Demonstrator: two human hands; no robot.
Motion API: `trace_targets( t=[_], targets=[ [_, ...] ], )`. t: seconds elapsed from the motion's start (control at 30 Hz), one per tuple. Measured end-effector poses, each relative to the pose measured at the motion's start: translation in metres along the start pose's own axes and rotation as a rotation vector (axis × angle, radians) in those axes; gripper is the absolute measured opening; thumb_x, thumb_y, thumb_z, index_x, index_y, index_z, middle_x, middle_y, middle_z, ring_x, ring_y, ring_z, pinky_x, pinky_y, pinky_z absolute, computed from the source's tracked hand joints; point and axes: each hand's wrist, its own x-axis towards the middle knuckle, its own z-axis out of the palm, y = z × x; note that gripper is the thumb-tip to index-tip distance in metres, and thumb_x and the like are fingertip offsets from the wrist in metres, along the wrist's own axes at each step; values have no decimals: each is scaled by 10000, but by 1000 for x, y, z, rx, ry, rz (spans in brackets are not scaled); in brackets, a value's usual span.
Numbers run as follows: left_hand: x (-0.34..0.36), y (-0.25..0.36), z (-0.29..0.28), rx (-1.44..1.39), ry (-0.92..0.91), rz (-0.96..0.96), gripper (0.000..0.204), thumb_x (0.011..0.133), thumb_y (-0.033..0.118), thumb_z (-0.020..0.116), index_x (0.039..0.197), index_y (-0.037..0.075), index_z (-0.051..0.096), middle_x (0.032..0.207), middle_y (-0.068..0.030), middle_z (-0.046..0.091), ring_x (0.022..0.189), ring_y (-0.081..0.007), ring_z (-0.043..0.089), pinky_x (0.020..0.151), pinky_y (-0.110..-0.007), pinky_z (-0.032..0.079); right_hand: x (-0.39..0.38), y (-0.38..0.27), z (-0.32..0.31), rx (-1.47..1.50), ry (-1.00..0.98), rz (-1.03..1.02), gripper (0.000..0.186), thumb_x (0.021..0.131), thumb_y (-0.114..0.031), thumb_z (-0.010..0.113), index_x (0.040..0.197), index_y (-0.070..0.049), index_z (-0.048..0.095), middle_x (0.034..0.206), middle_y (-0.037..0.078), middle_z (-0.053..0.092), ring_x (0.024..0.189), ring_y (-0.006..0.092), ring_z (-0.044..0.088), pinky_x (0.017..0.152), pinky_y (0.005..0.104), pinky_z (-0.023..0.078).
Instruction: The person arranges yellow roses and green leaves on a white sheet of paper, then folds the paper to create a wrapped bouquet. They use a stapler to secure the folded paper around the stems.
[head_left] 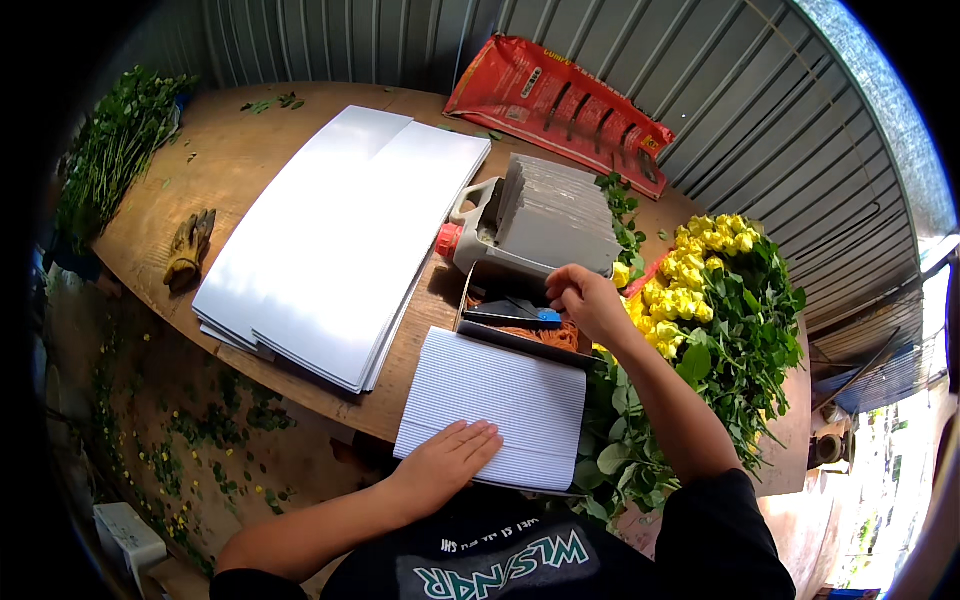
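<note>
My left hand point(450, 462) lies flat, fingers stretched, on a white corrugated sheet point(497, 395) at the near edge of the table. Over the right end of a dark open box point(525, 345) is my right hand point(585, 300), its fingers curled together; whatever they hold, if anything, is hidden. The box contains orange-brown strands point(550, 335), perhaps rubber bands, and a black and blue tool point(515, 314) lying across them. Behind the box a grey plastic jug point(483, 245) with a red cap lies on its side, beside a stack of grey sheets point(558, 210).
A large stack of white sheets point(335, 245) covers the middle of the wooden table point(225, 130). Yellow roses point(685, 275) with leafy stems lie at right. Work gloves point(188, 250) and green stems point(120, 150) are at left. A red bag point(560, 110) rests by the metal wall.
</note>
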Motion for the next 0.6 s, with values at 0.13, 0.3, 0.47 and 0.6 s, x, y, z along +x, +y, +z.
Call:
trace_targets(
  t=[0.13, 0.3, 0.47, 0.6],
  targets=[
    [8, 7, -3, -27, -17, -49, 424, 737, 12, 493, 1159, 25, 455, 1192, -128, 490, 1138, -239, 451, 962, -365, 350, 47, 72, 23, -529, 70, -314, 256, 773, -173, 522, 984, -35, 568, 938, 158, 569, 882, 319, 556, 774, 408, 446],
    [5, 12, -3, -19, -15, -113, 484, 683, -18, 523, 1159, 46, 460, 1184, -107, 503, 1128, -236, 461, 957, -366, 358, 75, 44, 73, -934, -248, -274, 774, 663, -393, 665, 1255, -25, 328, 1032, 171, 540, 941, 307, 532, 790, 369, 433],
    [9, 20, -9, 14, -35, -129, 628, 566, -58, 604, 1166, 60, 457, 1205, -87, 492, 1139, -230, 452, 963, -356, 358, 88, 47, 83, -971, -215, -271, 756, 618, -419, 676, 1206, -20, 417, 1040, 149, 514, 985, 278, 491, 758, 397, 415],
    [12, 18, -6, 17, -15, -108, 631, 555, -64, 610, 1156, 56, 463, 1193, -89, 501, 1124, -238, 462, 954, -353, 368, 82, 42, 83, -885, -219, -40, 668, 570, -333, 731, 1120, -23, 514, 1070, 119, 459, 1056, 289, 415, 761, 476, 415]
  ],
)
